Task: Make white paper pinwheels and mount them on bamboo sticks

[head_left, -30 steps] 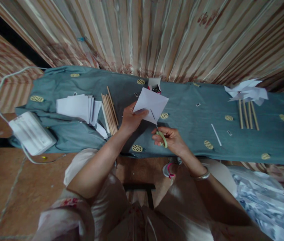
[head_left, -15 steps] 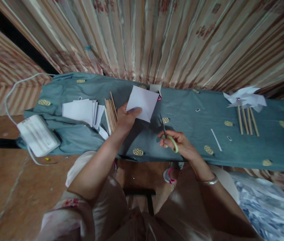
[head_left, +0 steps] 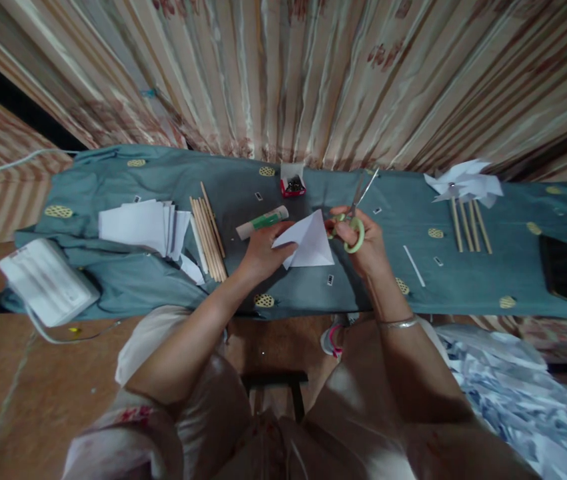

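Observation:
My left hand (head_left: 263, 250) pinches the left corner of a white paper sheet (head_left: 309, 245) that is folded into a triangle and rests on the blue-grey cloth (head_left: 243, 193). My right hand (head_left: 358, 240) is closed on green-handled scissors (head_left: 356, 213), blades open and pointing up and away from me. That hand also touches the paper's right edge. A glue stick (head_left: 262, 221) lies just behind my left hand.
Wooden sticks (head_left: 207, 228) and a stack of white paper squares (head_left: 138, 223) lie to the left. A small red box of pins (head_left: 292, 183) sits at the back. Paper pinwheels (head_left: 463, 183) on sticks, a phone (head_left: 562, 269) and a white device (head_left: 46, 281) also lie there.
The paper came down from held upright to folded flat on the cloth. My right hand swung the scissors from pointing at the paper to pointing away, and moved up beside the sheet.

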`<state>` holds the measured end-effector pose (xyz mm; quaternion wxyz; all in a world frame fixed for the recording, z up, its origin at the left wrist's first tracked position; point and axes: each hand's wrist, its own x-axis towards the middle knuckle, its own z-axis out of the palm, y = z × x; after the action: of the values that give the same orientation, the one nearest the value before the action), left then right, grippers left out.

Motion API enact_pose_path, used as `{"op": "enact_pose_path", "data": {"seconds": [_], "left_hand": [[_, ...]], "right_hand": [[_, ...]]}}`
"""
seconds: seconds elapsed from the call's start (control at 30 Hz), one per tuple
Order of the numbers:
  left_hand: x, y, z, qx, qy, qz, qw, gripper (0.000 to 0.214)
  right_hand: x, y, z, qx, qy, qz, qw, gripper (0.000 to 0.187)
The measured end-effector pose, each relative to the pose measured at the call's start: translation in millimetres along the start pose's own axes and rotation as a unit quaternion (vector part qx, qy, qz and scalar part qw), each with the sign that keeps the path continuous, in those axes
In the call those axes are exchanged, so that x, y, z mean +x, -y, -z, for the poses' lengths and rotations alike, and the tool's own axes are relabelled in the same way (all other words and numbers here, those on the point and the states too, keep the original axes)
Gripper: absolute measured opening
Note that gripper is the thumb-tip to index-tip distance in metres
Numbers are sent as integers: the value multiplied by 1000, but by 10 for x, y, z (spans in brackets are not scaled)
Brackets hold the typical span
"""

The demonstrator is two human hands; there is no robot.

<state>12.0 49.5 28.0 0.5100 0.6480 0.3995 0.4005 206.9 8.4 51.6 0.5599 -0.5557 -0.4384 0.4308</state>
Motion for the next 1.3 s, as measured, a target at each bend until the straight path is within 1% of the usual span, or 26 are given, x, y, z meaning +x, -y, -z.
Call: {"op": "enact_pose_path", "data": {"seconds": [0.13, 0.23, 0.33, 0.4, 0.47, 0.53, 0.6, 0.73, 0.83, 0.93, 1.0, 1.17, 1.3], "left_hand": [[-29, -32, -37, -6, 18, 8, 1000, 29], [-33, -9, -53, -23, -2, 25, 999, 33], [-32, 55, -87, -98, -23, 63, 993, 34], [-39, 103, -125, -164, -24, 90, 982, 29], [-54, 139, -163, -193, -23, 111, 975, 26], [-72, 158, -193, -191, -25, 125, 973, 23], [-87, 163, -210, -189, -30, 132, 973, 20], [-96, 160, -219, -194, -31, 137, 971, 15], [-95, 159, -209, -186, -26, 137, 973, 16], [-91, 158, -179, -173, -20, 130, 976, 17], [-84, 153, -152, -166, -18, 124, 978, 16], [-70, 119, -85, -141, -8, 108, 984, 14], [-82, 61, -51, -116, -10, 124, 985, 16]], "right_hand": [[48, 5, -72, -39, -9, 3, 999, 47], [75, -16, -125, -31, -21, -7, 999, 43], [113, -60, -136, -14, -55, -10, 998, 40], [143, -108, -117, 0, -91, -3, 996, 38], [168, -163, -90, 10, -116, 8, 993, 36], [181, -211, -70, 1, -119, 20, 993, 36], [182, -239, -66, -14, -108, 26, 994, 37], [167, -234, -84, -12, -92, 20, 996, 37], [170, -217, -82, -3, -96, 15, 995, 35], [193, -218, -65, -16, -94, 10, 995, 33], [211, -227, -55, -14, -100, 5, 995, 33], [238, -244, -33, 26, -130, 2, 991, 29], [260, -255, 8, 51, -142, 9, 988, 28]]}}
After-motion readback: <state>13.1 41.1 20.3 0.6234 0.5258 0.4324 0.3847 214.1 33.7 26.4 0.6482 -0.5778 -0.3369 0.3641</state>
